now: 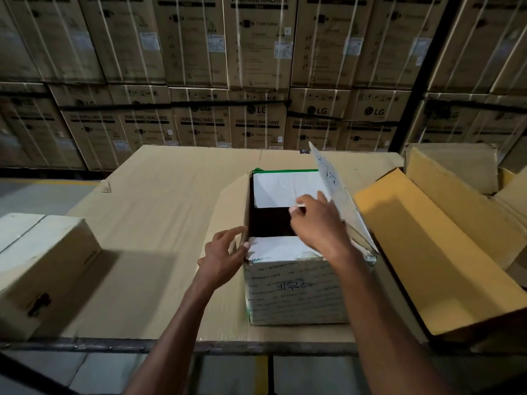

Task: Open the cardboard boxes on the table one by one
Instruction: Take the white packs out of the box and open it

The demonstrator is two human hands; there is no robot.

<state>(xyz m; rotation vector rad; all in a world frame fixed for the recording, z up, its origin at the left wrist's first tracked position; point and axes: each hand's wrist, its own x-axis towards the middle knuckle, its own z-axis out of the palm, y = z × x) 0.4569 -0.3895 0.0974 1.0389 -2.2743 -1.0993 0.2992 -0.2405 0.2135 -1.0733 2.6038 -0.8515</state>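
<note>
Cardboard, white printed box [296,292]: sits mid-table near the front edge, blue handwriting on its near face, top partly open with a dark gap between two white inner flaps
Right hand [316,220]: reaches over the open top, fingers curled, thumb and forefinger pinching a small pale object too small to identify; back of hand just beside the raised flap
Left hand [225,252]: at the box's upper left corner, fingers spread and relaxed, gripping nothing; fingertips at the left wall, blurred
Raised right flap [336,192]: white, scribbled with dark marks, stands tilted outward toward the right
Far inner flap [282,189]: white, lying flat, green tape strip along its far edge
Near inner flap [281,248]: white, lying flat
Left outer flap [232,192]: brown inside, folded out and down toward the table
Yellow-brown open carton [422,252]: right of the white box, just beside it, flaps spread
Pale closed box [42,266]: left side, well apart
Table [165,223]: covered with brown cardboard sheeting
Background: stacked brown washing-machine cartons [256,121], strapped with white bands
</note>
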